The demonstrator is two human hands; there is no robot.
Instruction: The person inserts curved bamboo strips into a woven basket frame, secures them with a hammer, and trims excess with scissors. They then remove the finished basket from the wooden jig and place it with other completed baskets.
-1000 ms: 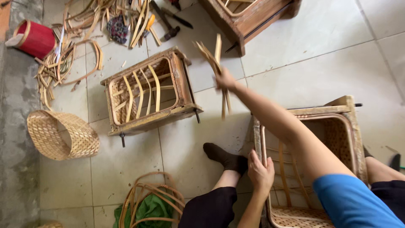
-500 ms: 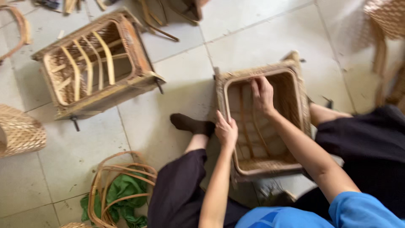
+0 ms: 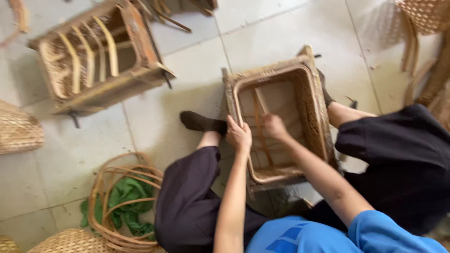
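The left hand [image 3: 239,136] has its grip closed over the near-left rim of the square basket [image 3: 313,105], fingers curled on the rounded cane edge. The right hand [image 3: 275,126] is down inside that basket, fingers drawn together around a thin strip [image 3: 260,104] that stands up from the weave; the frame is blurred, so how tightly the grip pinches it cannot be told. Both forearms run from the lower edge of the view up to the basket, the right one from a blue sleeve [image 3: 375,236].

The basket stands on the tiled floor [image 3: 262,33] between the person's legs, opening upward, with the woven bottom and a few upright ribs showing inside. A leg in dark trousers [image 3: 187,201] lies left of the basket, its foot in a dark sock [image 3: 201,122] just beside the basket's left wall; the other leg lies to its right.

Well to the left of the basket, and further from the person, a second square frame [image 3: 101,56] lies tilted on its side, its bare curved ribs showing. Near-left of the basket, past the trousered leg, an open round frame [image 3: 123,201] of cane hoops holds a green cloth [image 3: 129,204]. A woven round basket [image 3: 18,131] shows at the far left edge, and more wickerwork [image 3: 429,16] sits at the upper right corner.
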